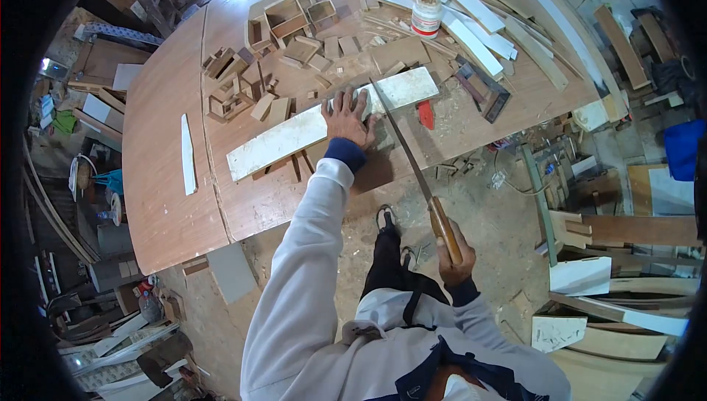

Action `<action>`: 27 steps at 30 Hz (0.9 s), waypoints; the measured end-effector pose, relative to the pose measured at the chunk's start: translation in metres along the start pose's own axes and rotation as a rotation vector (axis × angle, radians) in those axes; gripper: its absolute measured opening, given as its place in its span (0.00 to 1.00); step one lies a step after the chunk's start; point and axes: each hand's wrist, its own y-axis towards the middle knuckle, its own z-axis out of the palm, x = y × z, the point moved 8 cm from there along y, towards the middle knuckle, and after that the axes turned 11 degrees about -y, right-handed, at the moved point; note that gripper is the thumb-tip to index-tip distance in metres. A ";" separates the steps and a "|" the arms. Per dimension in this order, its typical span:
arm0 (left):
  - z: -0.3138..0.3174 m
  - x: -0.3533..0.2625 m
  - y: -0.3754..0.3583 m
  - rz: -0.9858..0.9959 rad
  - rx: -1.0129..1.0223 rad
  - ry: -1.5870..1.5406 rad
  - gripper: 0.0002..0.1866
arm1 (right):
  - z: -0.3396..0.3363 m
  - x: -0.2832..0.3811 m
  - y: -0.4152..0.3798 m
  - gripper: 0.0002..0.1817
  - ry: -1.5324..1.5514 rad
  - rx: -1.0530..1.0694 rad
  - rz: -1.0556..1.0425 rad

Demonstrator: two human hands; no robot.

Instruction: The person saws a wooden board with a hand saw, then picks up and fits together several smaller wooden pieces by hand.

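Observation:
A long white board (280,143) lies at a slant across the wooden table. My left hand (349,117) presses down on it with the fingers spread, just left of the saw. My right hand (454,255) is wrapped round the wooden handle of a hand saw (405,147), below the table's front edge. The saw's thin blade runs up and to the left, its far end crossing the board beside my left fingers. A small red object (426,114) lies on the table close to the board's right part.
On the brown table (158,202) are small wooden boxes (286,14), offcuts, a white jar (426,16) holding sticks, long white strips (471,40) and a dark angled frame (482,88). A narrow white piece (188,154) lies left. Stacked boards (641,231) stand right.

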 end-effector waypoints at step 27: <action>-0.004 0.000 0.002 0.000 0.001 0.020 0.31 | 0.000 0.003 0.012 0.24 0.032 -0.052 -0.021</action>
